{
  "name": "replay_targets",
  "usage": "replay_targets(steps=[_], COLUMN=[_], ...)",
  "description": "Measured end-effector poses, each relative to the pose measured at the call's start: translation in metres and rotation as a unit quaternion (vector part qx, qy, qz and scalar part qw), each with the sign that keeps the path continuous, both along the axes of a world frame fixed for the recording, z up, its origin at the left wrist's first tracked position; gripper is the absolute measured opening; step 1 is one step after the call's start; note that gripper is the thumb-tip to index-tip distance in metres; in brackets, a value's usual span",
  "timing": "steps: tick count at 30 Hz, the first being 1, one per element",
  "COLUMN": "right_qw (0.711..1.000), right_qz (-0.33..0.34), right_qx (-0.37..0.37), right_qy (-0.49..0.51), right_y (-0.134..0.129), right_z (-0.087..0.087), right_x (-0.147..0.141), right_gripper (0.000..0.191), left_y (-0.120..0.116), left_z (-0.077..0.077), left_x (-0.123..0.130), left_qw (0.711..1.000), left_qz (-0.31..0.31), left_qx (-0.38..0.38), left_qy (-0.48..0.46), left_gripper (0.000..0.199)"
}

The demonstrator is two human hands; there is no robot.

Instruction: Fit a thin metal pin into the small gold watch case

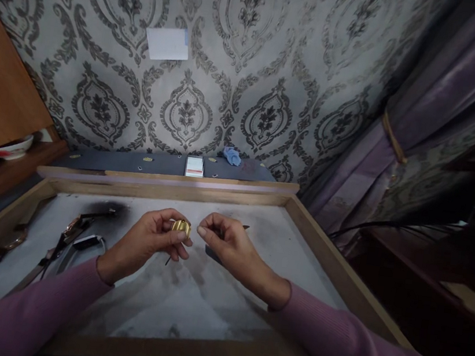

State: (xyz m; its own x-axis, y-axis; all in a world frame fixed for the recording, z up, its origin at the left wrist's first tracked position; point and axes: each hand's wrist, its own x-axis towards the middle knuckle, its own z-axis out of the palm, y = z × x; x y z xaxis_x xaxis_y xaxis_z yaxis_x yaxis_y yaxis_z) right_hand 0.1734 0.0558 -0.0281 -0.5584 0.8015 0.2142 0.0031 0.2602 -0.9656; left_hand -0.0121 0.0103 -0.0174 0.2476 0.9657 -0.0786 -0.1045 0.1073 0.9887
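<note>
Between the thumb and fingers of my left hand (157,237) is a small gold-coloured watch case (181,228), held above the middle of a white-bottomed wooden tray (155,336). A thin dark pin-like bit shows below those fingers. My right hand (233,244) is just to the right, its thumb and forefinger pinched together near the case but apart from it. Whatever the pinch holds is too small or hidden to tell. Under the right hand lies a dark flat object (213,255), mostly covered, and a dark pointed tip (246,227) sticks out behind it.
Several wristwatches with straps, among them a dark-faced one (88,242), lie at the tray's left side. Behind the tray's raised rim a phone (195,166) and a crumpled blue cloth (232,156) rest on a dark ledge. A purple curtain (367,154) hangs right.
</note>
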Motion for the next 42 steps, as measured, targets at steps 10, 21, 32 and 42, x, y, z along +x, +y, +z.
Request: replay_targets(steps=[10, 21, 32, 42], right_qw=[0.997, 0.991, 0.989, 0.988], right_qz=[0.013, 0.010, 0.009, 0.018], right_qx=[-0.080, -0.130, -0.149, -0.152], right_qy=[-0.008, -0.012, -0.014, -0.018], right_y=[0.0011, -0.0005, -0.0009, -0.0001], right_z=[-0.0024, -0.0028, -0.0022, -0.0042], right_x=[-0.0021, -0.0036, -0.0045, -0.0050], right_gripper=[0.029, 0.030, 0.029, 0.029], left_y=[-0.0034, -0.0018, -0.0027, -0.0021], left_z=[0.0039, 0.0027, 0.0049, 0.0053], left_x=[0.0044, 0.0068, 0.0075, 0.0065], left_qw=[0.998, 0.989, 0.983, 0.982], left_qz=[-0.003, 0.017, 0.029, 0.020], left_qx=[-0.055, -0.127, -0.156, -0.166], left_qy=[-0.024, -0.070, -0.089, -0.092], left_gripper=[0.030, 0.023, 0.018, 0.016])
